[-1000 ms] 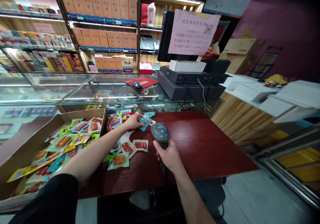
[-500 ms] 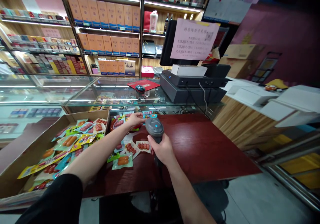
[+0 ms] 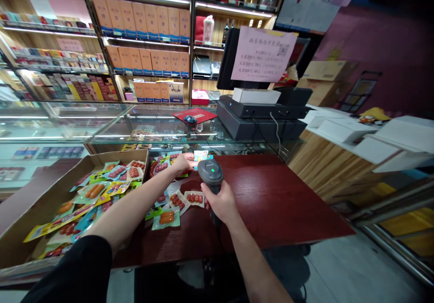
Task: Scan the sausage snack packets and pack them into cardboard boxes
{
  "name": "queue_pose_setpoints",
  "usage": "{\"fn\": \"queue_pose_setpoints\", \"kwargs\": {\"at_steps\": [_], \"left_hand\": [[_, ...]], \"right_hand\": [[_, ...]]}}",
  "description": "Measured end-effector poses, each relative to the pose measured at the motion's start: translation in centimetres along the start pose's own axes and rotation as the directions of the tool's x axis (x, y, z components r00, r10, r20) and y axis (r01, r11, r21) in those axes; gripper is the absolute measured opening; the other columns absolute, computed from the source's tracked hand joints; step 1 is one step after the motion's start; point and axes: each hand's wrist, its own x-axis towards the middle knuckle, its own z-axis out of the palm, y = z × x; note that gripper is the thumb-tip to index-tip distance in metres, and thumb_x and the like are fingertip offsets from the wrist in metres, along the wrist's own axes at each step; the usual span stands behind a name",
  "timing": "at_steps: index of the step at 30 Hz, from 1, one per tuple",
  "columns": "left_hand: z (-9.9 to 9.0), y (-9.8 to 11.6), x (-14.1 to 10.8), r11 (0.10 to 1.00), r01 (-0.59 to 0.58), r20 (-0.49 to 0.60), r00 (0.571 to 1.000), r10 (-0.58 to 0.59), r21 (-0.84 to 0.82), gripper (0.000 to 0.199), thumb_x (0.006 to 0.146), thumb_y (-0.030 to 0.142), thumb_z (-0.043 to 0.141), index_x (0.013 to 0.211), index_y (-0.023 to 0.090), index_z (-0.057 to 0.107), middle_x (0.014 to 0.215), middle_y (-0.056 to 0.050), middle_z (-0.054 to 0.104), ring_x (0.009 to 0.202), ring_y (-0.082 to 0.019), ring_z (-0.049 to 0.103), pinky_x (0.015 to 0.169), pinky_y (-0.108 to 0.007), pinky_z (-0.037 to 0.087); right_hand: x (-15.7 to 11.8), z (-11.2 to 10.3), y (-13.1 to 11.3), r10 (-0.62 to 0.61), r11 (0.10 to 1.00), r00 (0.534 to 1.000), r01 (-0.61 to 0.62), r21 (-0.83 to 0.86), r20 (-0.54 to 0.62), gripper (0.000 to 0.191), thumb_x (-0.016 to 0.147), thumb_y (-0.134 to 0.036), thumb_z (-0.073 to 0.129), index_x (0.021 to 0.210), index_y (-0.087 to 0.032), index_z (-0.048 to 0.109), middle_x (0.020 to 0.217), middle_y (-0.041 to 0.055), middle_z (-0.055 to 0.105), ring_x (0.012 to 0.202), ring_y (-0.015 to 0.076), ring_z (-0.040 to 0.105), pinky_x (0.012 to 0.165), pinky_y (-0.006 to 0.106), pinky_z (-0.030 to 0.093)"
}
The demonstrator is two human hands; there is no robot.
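Note:
My right hand [image 3: 221, 202] is wrapped round the handle of a dark grey barcode scanner [image 3: 210, 173], which shows a green light on top. Just beyond the scanner head, my left hand [image 3: 184, 163] pinches a small blue-and-white snack packet [image 3: 201, 155]; the scanner hides part of it. Below the left forearm, clear packs of small sausages [image 3: 195, 198] lie on the dark red tabletop [image 3: 257, 194]. More colourful packets [image 3: 161, 166] are heaped beside the left hand.
An open cardboard box [image 3: 40, 208] full of snack packs stands at the left. Behind the tabletop is a glass counter [image 3: 152, 118] with a mouse [image 3: 190, 119] on a red mat. A monitor [image 3: 228, 59] bearing a paper notice stands at the back right, above black equipment [image 3: 261, 124].
The scanner's light has gone from blue to green. The packet in my left hand has tilted more upright and shifted slightly; my right hand has barely moved.

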Motion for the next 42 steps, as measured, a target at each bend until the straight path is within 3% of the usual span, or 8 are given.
{"fn": "queue_pose_setpoints", "kwargs": {"at_steps": [5,14,19,24,28,33,38,42], "left_hand": [[-0.3,0.1,0.1,0.998,0.064,-0.019,0.998,-0.064,-0.016,0.058,0.033,0.033,0.097,0.073,0.016,0.058,0.062,0.002,0.066,0.051,-0.011,0.058,0.055,-0.025,0.045],[-0.3,0.9,-0.2,0.996,0.084,-0.048,0.995,-0.083,0.008,0.058,0.031,0.032,0.098,0.071,0.016,0.059,0.068,0.0,0.069,0.057,-0.011,0.062,0.052,-0.022,0.045],[-1.5,1.7,0.2,0.993,0.108,-0.131,0.986,-0.1,0.053,0.058,0.029,0.03,0.099,0.073,0.015,0.064,0.071,-0.002,0.072,0.054,-0.011,0.061,0.051,-0.022,0.045],[-3.4,2.7,0.1,0.995,0.103,-0.195,0.976,-0.1,0.005,0.057,0.032,0.032,0.099,0.075,0.015,0.065,0.077,-0.005,0.075,0.064,-0.016,0.069,0.057,-0.025,0.051],[-6.3,3.9,-1.5,0.998,0.061,-0.26,0.964,-0.064,-0.018,0.055,0.032,0.028,0.099,0.072,0.015,0.063,0.075,-0.004,0.074,0.065,-0.016,0.069,0.062,-0.027,0.055],[-13.0,5.8,-5.9,0.996,0.039,-0.39,0.921,-0.003,0.084,0.056,0.03,0.026,0.099,0.075,0.014,0.067,0.075,-0.005,0.074,0.063,-0.016,0.068,0.057,-0.024,0.055],[-19.9,7.9,-11.2,0.992,0.054,-0.572,0.82,0.024,0.118,0.052,0.036,0.024,0.099,0.075,0.011,0.068,0.074,-0.007,0.074,0.059,-0.015,0.068,0.055,-0.024,0.055],[-22.3,9.7,-14.3,0.993,0.059,-0.68,0.733,0.025,0.1,0.048,0.043,0.023,0.098,0.08,0.011,0.069,0.07,-0.005,0.072,0.056,-0.013,0.066,0.053,-0.022,0.054]], "right_hand": [[-0.1,0.0,0.1,0.046,0.998,0.998,-0.048,0.036,0.045,0.026,0.082,-0.045,0.068,0.079,-0.02,0.062,0.051,-0.0009,0.062,0.037,0.0161,0.057,0.043,0.026,0.046],[-0.7,-1.4,-0.2,0.096,0.993,0.995,-0.098,0.065,0.041,0.027,0.079,-0.044,0.071,0.078,-0.02,0.06,0.051,-0.0019,0.061,0.035,0.0138,0.054,0.037,0.023,0.042],[-1.1,-2.3,-0.5,0.106,0.99,0.993,-0.111,0.091,0.051,0.029,0.079,-0.046,0.071,0.077,-0.02,0.058,0.048,-0.003,0.058,0.036,0.0141,0.054,0.038,0.024,0.043],[-1.2,-2.5,-0.4,0.094,0.99,0.994,-0.099,0.102,0.059,0.034,0.077,-0.049,0.073,0.076,-0.02,0.057,0.047,-0.0022,0.058,0.036,0.0146,0.054,0.038,0.024,0.042],[-1.2,-1.8,-0.5,0.085,0.989,0.991,-0.097,0.11,0.104,0.035,0.076,-0.051,0.073,0.078,-0.019,0.058,0.047,-0.0022,0.057,0.035,0.0147,0.053,0.037,0.024,0.041],[-1.0,0.5,-0.6,0.083,0.982,0.979,-0.112,0.15,0.188,0.036,0.076,-0.053,0.072,0.077,-0.021,0.057,0.048,-0.0019,0.058,0.035,0.0153,0.053,0.037,0.026,0.043],[-1.1,2.4,-0.5,0.07,0.98,0.965,-0.114,0.165,0.254,0.034,0.076,-0.051,0.073,0.082,-0.021,0.059,0.05,-0.0017,0.059,0.036,0.0159,0.053,0.037,0.026,0.043],[-1.0,2.8,-0.5,0.077,0.975,0.958,-0.13,0.181,0.275,0.034,0.075,-0.05,0.074,0.084,-0.021,0.06,0.052,-0.0019,0.059,0.036,0.0152,0.052,0.037,0.026,0.044]]}}
